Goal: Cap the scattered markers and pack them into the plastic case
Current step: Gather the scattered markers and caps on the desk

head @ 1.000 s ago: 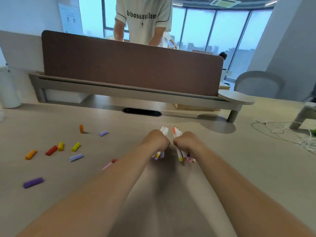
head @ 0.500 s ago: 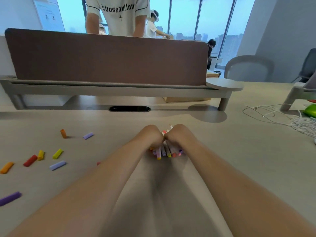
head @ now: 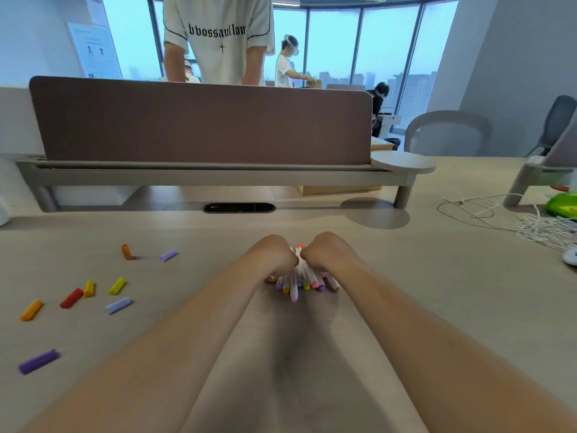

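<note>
"bvossau…" across white T-shirt (head: 218, 64)

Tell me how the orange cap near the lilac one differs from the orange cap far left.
The brownish-orange plastic marker cap stands on end; the brighter orange plastic marker cap lies flat. The first sits farther back; the second nearer, far left. Both are loose, on no marker.

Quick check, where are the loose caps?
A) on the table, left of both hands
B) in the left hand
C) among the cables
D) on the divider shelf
A: the caps lie on the table left of the left hand, which grips markers with the right hand.
</note>
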A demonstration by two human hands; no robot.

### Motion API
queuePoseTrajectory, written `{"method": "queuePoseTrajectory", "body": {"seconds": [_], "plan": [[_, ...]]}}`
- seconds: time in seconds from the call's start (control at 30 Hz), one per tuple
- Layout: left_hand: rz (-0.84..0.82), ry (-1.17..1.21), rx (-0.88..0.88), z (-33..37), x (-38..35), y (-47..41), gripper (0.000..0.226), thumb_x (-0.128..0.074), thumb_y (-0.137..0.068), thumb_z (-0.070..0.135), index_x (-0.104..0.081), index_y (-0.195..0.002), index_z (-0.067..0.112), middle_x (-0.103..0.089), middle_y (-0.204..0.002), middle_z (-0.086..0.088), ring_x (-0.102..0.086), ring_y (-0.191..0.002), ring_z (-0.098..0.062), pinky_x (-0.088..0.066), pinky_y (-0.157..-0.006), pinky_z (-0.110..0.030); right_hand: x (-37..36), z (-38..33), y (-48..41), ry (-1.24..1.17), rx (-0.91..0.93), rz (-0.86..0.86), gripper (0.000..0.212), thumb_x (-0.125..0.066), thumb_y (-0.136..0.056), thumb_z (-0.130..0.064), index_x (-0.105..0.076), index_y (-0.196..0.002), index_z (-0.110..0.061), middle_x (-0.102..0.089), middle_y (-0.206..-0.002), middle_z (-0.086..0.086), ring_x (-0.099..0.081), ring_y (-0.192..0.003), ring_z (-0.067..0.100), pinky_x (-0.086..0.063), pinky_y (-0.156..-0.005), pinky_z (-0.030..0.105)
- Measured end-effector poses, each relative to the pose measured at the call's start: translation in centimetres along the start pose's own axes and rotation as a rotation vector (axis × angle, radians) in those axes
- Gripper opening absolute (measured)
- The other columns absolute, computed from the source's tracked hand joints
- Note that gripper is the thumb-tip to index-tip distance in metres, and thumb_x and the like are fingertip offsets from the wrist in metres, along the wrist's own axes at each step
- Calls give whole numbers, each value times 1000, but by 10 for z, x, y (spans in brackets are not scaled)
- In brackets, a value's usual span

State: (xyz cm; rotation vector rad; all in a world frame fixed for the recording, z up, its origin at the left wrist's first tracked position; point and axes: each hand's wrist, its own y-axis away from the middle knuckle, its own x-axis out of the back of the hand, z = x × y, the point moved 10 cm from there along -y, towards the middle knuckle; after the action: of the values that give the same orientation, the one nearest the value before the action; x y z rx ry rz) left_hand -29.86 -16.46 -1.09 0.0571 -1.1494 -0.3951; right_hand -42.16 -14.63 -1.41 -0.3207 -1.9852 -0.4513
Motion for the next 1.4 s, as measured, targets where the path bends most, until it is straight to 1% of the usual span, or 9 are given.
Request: {"method": "queuePoseTrajectory", "body": {"seconds": [0.2,0.43,0.7,0.8,0.9,1.03,1.13,1.2,1.4], "plan": [[6,-28,-28,2,3,15,21,-48,-97,22,-61,-92,7,-56,-90,-12,-51,-81,-26,-38,-68,-28,5,7,9,38,-12,2,27,-49,-95,-17,-59,-72,-7,-60,-72,11,-55,-58,22,-41,-50,27],[4,41,-37,-6,3,24,32,-48,-97,24,-50,-67,12,-51,-65,-4,-45,-57,-17,-34,-50,-26,4,13,20,58,-50,-35,29,-47,-98,-21,-63,-78,-7,-59,-70,8,-58,-65,20,-49,-67,30],[227,143,-72,-40,42,49,27,-51,-90,15,-58,-71,-2,-58,-84,-26,-45,-60,-33,-28,-48,-27,9,-29,47,-79,121,72,32,-48,-95,-25,-60,-71,-7,-59,-67,9,-54,-55,21,-40,-49,25],[260,136,-44,-71,49,62,25,-45,-90,7,-53,-67,4,-60,-87,-28,-57,-73,-39,-35,-53,-27,-7,-60,62,-114,206,35,30,-47,-85,-19,-54,-59,-6,-61,-54,12,-54,-44,25,-40,-47,22],[250,191,-7,-110,55,74,28,-44,-93,2,-49,-68,15,-59,-78,-13,-65,-72,-31,-55,-58,-31,-24,-95,74,-60,353,19,22,-54,-88,-18,-69,-80,-4,-71,-80,16,-68,-74,31,-53,-65,32],[320,112,29,-157,67,91,22,-52,-90,4,-72,-99,2,-67,-117,-15,-65,-106,-28,-54,-88,-32,-57,-137,98,42,551,-83,19,-69,-87,-26,-74,-91,-8,-72,-96,10,-66,-88,26,-52,-75,33],[222,29,33,-173,57,94,15,-61,-84,14,-73,-81,4,-72,-103,-11,-59,-118,-23,-49,-93,-28,-81,-146,103,189,547,-142,37,-75,-80,-48,-72,-90,-13,-71,-91,7,-66,-85,24,-51,-75,34],[198,32,64,-182,53,96,19,-70,-74,25,-73,-73,6,-72,-86,-12,-66,-102,-26,-52,-73,-31,-91,-146,102,297,536,-143,38,-75,-77,-48,-71,-91,-13,-69,-91,8,-65,-84,24,-53,-76,35],[172,-27,81,-186,36,87,41,-68,-81,51,-68,-89,11,-66,-92,-9,-62,-89,-25,-45,-71,-31,-101,-146,104,337,546,-139,31,-69,-83,-41,-68,-79,-10,-67,-80,10,-60,-71,23,-41,-61,29]]}}
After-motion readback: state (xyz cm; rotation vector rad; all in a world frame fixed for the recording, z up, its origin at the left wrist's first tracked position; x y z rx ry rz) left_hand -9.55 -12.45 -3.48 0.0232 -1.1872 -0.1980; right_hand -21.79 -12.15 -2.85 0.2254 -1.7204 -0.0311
